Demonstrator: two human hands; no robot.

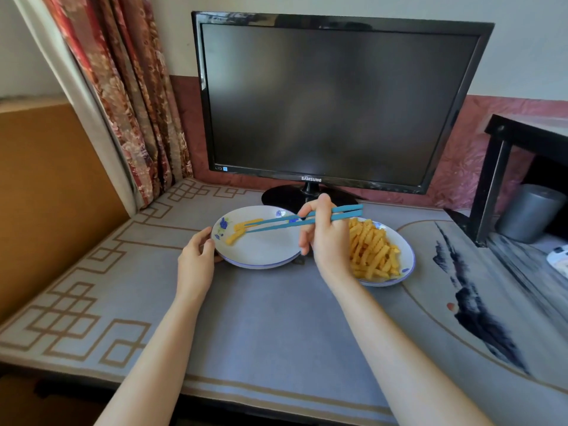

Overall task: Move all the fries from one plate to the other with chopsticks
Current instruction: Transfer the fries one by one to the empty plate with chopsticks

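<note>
The right hand [325,238] grips the chopsticks [276,224], tips among the few fries [242,230] on the left plate [261,265], whose rim the left hand [196,256] holds near the table's [276,318] back edge; a weak pinch could drop fries carried over from the right plate's [410,256] pile [372,250].

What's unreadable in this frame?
Head view:
Whether the chopsticks pinch a fry on the left plate or just touch it: too small.
The right plate, left side: hidden by the right hand.
Fingers of the left hand beneath the left plate: hidden by its rim.
The white object: cut by right edge.
</note>
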